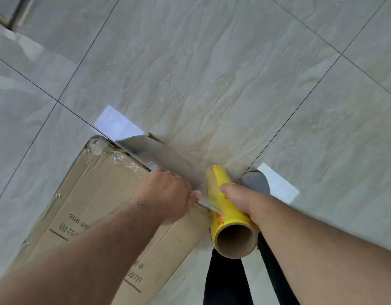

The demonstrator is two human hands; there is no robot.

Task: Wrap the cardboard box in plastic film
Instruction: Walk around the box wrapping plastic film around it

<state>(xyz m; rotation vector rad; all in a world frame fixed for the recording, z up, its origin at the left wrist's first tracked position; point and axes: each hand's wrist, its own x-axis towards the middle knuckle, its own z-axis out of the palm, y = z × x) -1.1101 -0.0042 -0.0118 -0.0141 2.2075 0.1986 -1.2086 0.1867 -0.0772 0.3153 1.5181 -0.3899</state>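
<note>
A brown cardboard box (97, 194) with printed characters stands on the tiled floor at the lower left. My left hand (168, 194) lies on its right top edge and pinches the clear plastic film (163, 154) there. The film stretches from the box's far corner back to a yellow roll of film (221, 208) with a cardboard core. My right hand (240, 199) grips that roll from the right, just beside the box's right side. Crinkled film clings to the box's far corner.
Glossy grey floor tiles (212, 73) with dark grout lines spread all around. My legs in black trousers (227, 280) and a grey shoe (256, 181) are below and behind the roll. A door threshold (16, 16) sits at the top left.
</note>
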